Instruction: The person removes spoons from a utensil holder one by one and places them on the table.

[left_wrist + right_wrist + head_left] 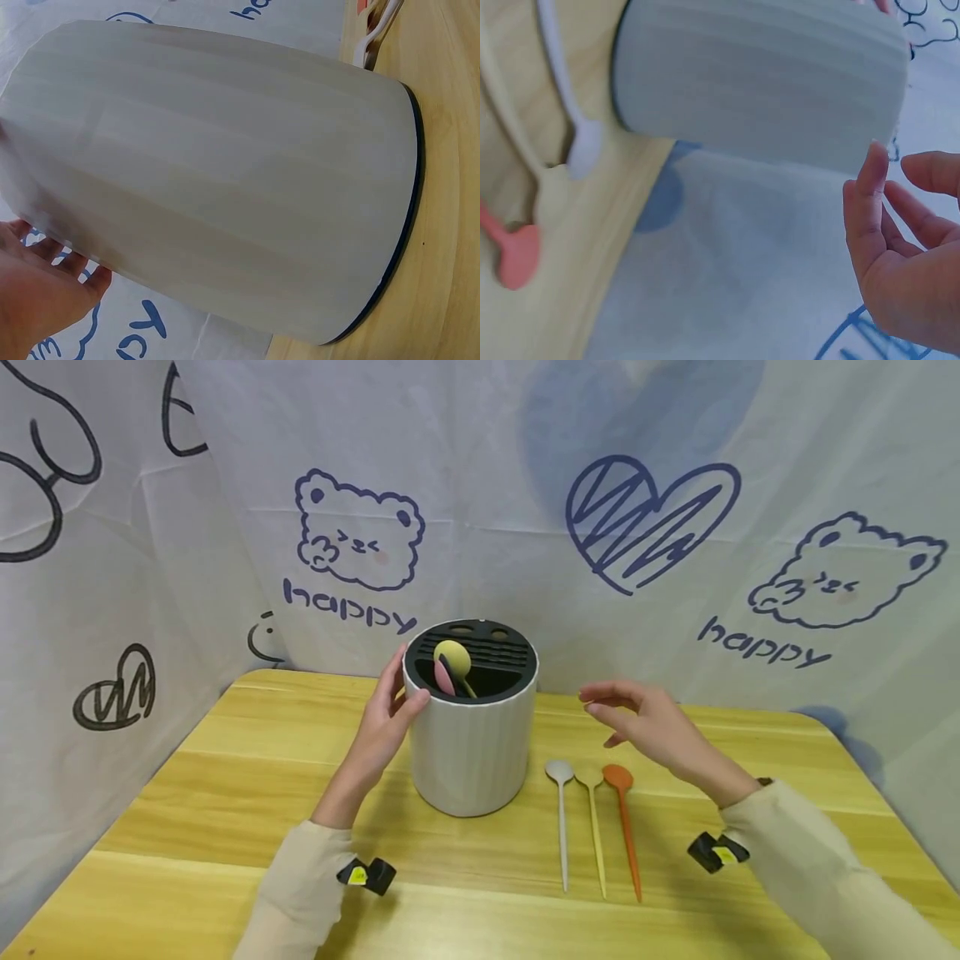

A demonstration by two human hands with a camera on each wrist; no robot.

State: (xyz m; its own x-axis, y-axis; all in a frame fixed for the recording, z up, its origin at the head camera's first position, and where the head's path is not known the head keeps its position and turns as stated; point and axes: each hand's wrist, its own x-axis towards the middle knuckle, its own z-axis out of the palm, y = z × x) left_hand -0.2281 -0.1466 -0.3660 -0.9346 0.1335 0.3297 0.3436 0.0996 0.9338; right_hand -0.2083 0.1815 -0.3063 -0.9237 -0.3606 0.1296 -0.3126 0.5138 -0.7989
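Note:
A whitish ribbed utensil holder (468, 756) with a black slotted top (517, 639) stands upright on the table. A yellow spoon (454, 654), a pink spoon (443, 677) and a dark piece beside them stick up from its front opening. My left hand (390, 718) rests against the holder's left side, thumb near the rim; in the left wrist view its fingertips touch the wall. To the right of the holder, my right hand (645, 722) hovers with loosely bent fingers, holding nothing. Below it lie a light grey spoon (560, 770), a pale yellow spoon (590, 776) and an orange spoon (618, 777).
All of this stands on a wood-grain table (225, 827). Just behind its far edge hangs a white cloth (480, 485) printed with bears and hearts. The three loose spoons lie side by side, handles toward me.

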